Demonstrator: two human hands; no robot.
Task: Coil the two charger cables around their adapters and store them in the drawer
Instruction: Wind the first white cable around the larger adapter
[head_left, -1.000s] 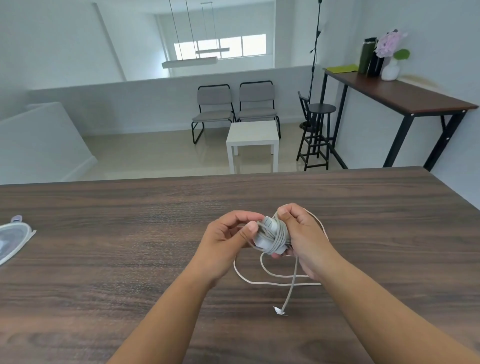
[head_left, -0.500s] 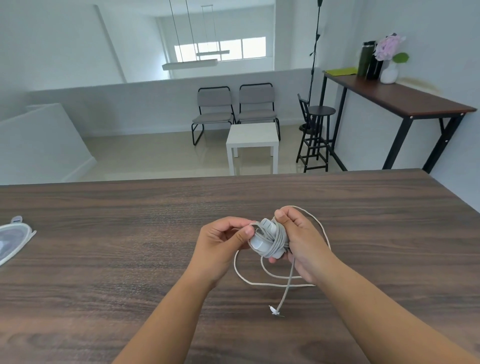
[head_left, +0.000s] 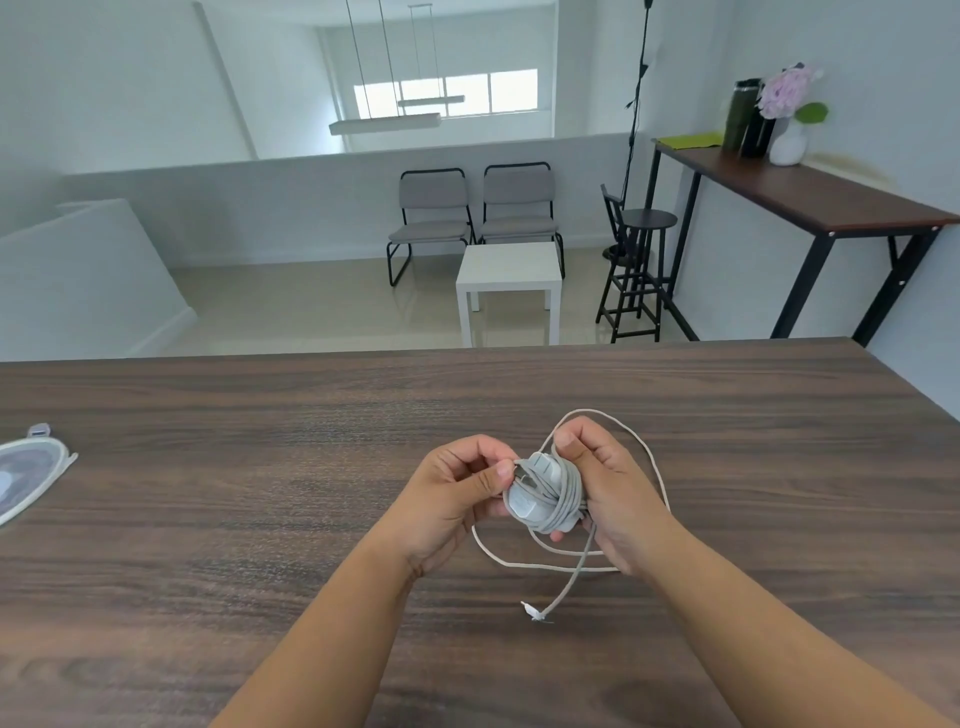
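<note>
We note bright, soft daylight from the window (head_left: 447, 93) at 12 o'clock; edges bow, flowers (head_left: 784, 91) slightly blurred.

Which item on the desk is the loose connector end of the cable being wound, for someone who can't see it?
Start at the dark wooden table and find the two hands near its middle, the left hand and right hand holding a grey adapter wrapped in cable. Follow the grey strand hanging below them toward the near edge. The connector end is the small white tip resting on the wood, the only free end there.
</note>
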